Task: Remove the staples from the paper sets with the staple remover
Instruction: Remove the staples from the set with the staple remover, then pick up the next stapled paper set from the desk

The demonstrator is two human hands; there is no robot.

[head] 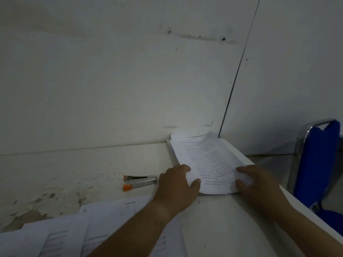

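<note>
A printed paper set (207,160) lies on top of a stack at the table's far right corner, its far end curled up against the wall. My left hand (176,186) grips its near left edge, thumb on top. My right hand (258,184) holds the near right corner, fingers curled on the sheet. A silver staple remover (140,181) with orange tips lies on the table to the left of my left hand, untouched.
Loose printed sheets (74,230) are spread along the table's near left edge. The white table (92,164) meets a white wall behind. A blue chair (317,164) with a chrome frame stands to the right of the table edge.
</note>
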